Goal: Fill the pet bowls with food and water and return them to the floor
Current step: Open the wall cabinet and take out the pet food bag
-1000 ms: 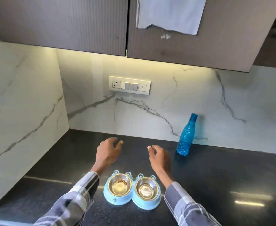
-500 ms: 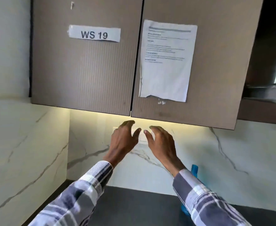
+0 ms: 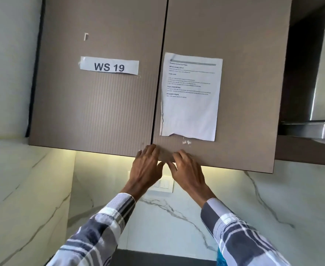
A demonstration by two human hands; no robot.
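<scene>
Hands, left hand (image 3: 145, 167) and right hand (image 3: 186, 169), reached loose-fingered, gripping nothing, at the cupboard doors' (image 3: 215, 154) lower edge; bowls out of view, likely light, slippery, best gripped by rims.

The 1 head-worn view tilts up from close below the wall cabinet (image 3: 157, 77), its doors filling 12 o'clock, marble backsplash (image 3: 254, 208) across 6 o'clock, and both hands raised near centre.

Two closed cabinet doors (image 3: 100, 104); "WS 19" label (image 3: 109, 65) left, printed sheet (image 3: 190, 96) right; switch plate (image 3: 162, 184) below.
</scene>
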